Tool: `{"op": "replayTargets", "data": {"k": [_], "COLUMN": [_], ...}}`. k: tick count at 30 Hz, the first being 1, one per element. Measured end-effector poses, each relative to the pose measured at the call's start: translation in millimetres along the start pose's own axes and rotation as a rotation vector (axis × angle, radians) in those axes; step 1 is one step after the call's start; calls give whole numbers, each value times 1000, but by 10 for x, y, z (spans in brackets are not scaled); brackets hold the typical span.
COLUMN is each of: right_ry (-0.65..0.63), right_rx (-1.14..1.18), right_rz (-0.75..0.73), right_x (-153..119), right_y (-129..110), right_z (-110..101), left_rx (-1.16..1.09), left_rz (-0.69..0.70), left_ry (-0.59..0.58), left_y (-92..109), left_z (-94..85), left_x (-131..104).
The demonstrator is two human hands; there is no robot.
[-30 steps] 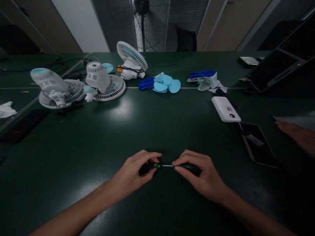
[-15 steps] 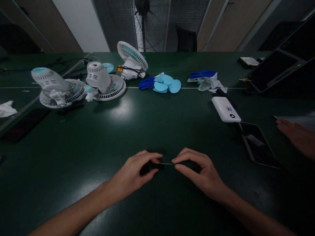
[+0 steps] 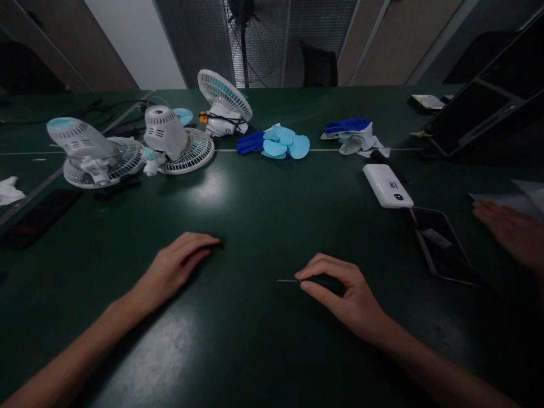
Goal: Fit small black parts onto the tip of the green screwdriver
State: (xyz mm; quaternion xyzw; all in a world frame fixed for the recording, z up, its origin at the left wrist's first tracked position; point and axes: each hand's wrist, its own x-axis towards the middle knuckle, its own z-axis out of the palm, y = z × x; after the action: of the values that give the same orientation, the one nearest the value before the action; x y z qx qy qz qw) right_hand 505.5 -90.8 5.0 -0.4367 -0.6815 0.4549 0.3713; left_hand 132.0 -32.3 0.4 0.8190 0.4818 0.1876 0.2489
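Screwdriver (image 3: 289,280) in the right hand (image 3: 342,286) at the green table (image 3: 255,209)
That grip is closed round the handle (image 3: 325,282), shaft (image 3: 284,280) pointing left; whether the left hand's (image 3: 176,263) grip holds anything is unclear.

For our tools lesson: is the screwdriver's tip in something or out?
Out: the right hand holds the screwdriver, bare shaft showing, nothing visible against its tip.
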Motion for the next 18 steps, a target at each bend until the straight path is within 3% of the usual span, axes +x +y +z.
{"op": "replayTargets", "data": {"k": [4,8,11,14,18], "right_ry": [-10,-9,-21,-31,-23], "right_rx": [0,-9,-12,-13,-21], "right_rz": [2,1,4,5,-11], "right_x": [-2,-10,-14,-7,1], "right_y": [-6,-6,6,12,8], "right_z": [-3,-7,-11,-11,-5], "left_rx": [177,232,255,298,385], "left_rz": [-420,-579,-626,-691,-881], "left_ry": [204,313,324,316,246], "left_y": [-759,-1229,-1323,-1274,-1173], "left_z": [-648,-1008,-1074,-1110,-1198], "left_x": [-159,-425,-524,-523,-503]}}
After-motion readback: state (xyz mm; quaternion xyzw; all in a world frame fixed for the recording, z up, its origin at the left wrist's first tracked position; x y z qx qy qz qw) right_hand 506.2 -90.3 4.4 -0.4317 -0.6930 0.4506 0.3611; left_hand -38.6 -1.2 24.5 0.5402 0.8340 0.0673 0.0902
